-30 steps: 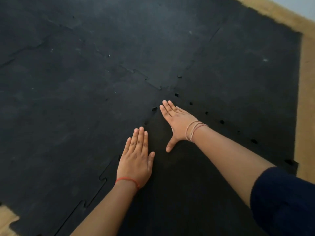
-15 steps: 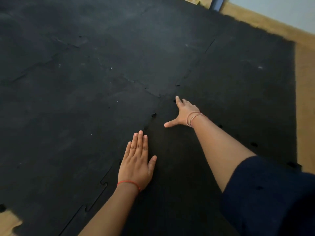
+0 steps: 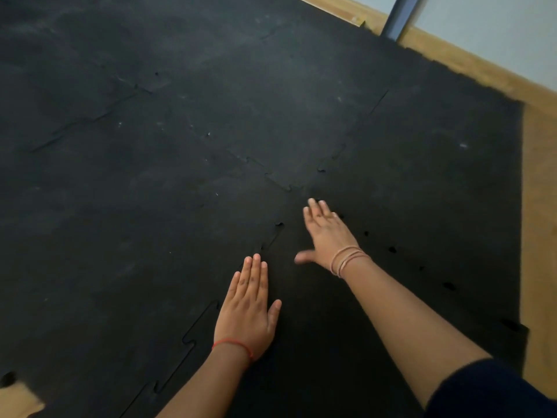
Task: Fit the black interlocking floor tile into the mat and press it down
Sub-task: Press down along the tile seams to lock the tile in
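The black interlocking tile lies under both my arms, its toothed left edge meshed with the mat along a zigzag seam. Small gaps show along its right edge. My left hand lies flat, palm down, on the tile near the left seam, fingers together. My right hand is spread, palm down, near the tile's far corner; it looks slightly blurred, and I cannot tell whether it touches the tile.
Wooden floor borders the mat on the right and along the back. A grey metal post stands at the back by a pale wall. A bare patch of floor shows at the lower left corner.
My right hand has drawn back from the far corner and turned, fingers now pointing ahead. The left hand has stayed flat in place. The view has tilted up, showing the post.
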The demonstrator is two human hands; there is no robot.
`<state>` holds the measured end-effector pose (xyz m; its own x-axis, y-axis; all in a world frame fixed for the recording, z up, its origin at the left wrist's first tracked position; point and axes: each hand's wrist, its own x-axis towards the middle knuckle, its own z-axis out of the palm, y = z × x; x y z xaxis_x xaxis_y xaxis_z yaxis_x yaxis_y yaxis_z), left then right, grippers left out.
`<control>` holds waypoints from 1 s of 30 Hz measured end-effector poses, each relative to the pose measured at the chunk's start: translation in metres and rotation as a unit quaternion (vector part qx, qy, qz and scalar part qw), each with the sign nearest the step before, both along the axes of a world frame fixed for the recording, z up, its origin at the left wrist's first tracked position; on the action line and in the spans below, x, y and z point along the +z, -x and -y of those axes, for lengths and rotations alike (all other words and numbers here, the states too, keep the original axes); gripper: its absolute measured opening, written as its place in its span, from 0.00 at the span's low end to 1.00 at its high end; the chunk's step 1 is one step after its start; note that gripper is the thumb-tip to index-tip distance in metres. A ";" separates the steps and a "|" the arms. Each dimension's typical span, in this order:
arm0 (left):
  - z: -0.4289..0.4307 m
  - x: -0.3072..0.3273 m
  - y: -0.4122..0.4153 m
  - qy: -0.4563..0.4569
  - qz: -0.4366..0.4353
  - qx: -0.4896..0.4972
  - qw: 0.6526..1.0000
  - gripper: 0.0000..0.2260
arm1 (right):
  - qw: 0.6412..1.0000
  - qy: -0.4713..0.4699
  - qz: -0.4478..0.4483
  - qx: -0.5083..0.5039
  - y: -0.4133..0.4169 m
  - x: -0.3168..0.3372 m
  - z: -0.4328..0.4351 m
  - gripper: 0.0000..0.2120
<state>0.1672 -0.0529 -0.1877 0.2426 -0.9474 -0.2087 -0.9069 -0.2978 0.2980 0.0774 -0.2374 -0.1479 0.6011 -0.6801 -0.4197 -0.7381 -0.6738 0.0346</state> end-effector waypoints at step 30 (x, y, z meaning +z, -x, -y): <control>0.009 -0.001 0.001 -0.030 0.032 -0.020 0.999 0.32 | 0.984 0.088 0.105 -0.113 0.025 -0.037 -0.018 0.55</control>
<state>0.1658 -0.0615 -0.1886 0.2202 -0.9425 -0.2513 -0.9350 -0.2773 0.2209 0.0521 -0.2196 -0.1851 0.4867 -0.8577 -0.1656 -0.8720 -0.4884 -0.0330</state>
